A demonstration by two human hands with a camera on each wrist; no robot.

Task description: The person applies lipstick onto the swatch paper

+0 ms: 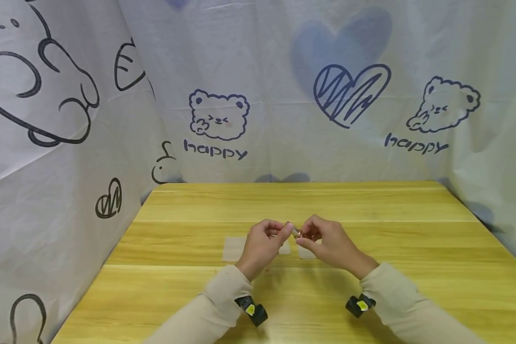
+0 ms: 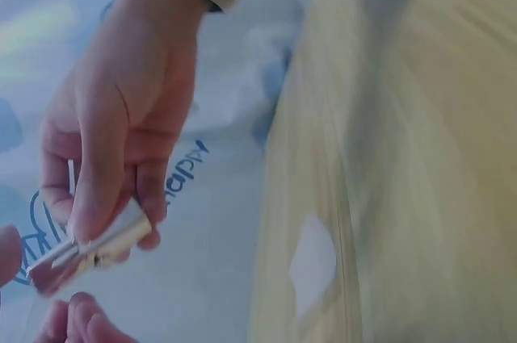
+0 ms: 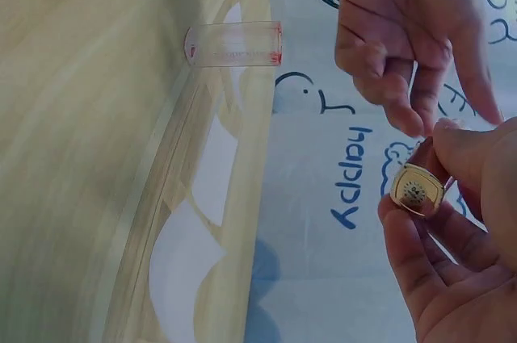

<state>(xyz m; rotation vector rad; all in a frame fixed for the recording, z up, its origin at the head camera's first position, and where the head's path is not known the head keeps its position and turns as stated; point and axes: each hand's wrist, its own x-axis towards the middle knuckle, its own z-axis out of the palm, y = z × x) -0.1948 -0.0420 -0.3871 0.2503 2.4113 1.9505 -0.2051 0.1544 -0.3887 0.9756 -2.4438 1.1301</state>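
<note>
My right hand (image 1: 337, 243) pinches a small gold-and-pink tube, like a lipstick (image 3: 418, 186), between thumb and fingers above the table. Its gold squarish end bears a label and faces the right wrist camera. In the left wrist view, the right hand (image 2: 121, 109) holds it by its gold body, with the pink end pointing away from the palm. My left hand (image 1: 262, 243) is close to that pink end. Left fingertips (image 2: 85, 319) show a slight gap from it there. In the right wrist view, the left hand (image 3: 404, 28) has loosely bent fingers around the far end, partly hidden by the right thumb.
White paper pieces (image 3: 214, 169) lie in a row on the wooden table (image 1: 176, 286); in the head view the hands partly cover them. A clear cylinder with a reddish rim (image 3: 234, 44) stands by the far piece. Behind hangs a printed white cloth (image 1: 275, 143).
</note>
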